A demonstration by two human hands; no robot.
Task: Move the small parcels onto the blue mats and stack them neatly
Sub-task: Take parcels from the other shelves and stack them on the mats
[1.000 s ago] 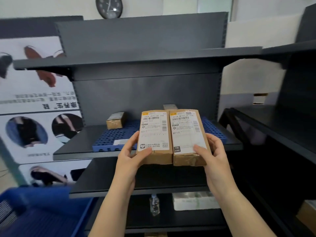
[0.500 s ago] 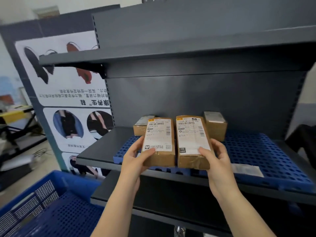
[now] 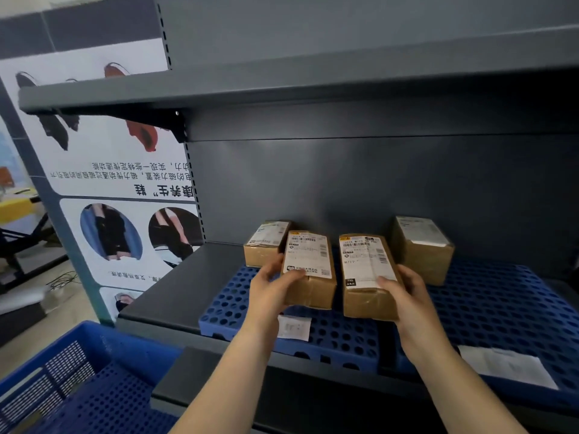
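Left hand (image 3: 269, 288) holds one labelled parcel (image 3: 308, 270) in its grip; right hand (image 3: 404, 297) holds another parcel (image 3: 366, 274). Both sit over the blue mat (image 3: 332, 336) on the shelf (image 3: 188, 286).

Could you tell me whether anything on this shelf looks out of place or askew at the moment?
Two loose white paper slips lie flat on the blue perforated plastic mats: a small one near the left mat's front edge, a larger one at the right mat's front. The brown cardboard parcel at the back left sits slightly turned. No damage shows.
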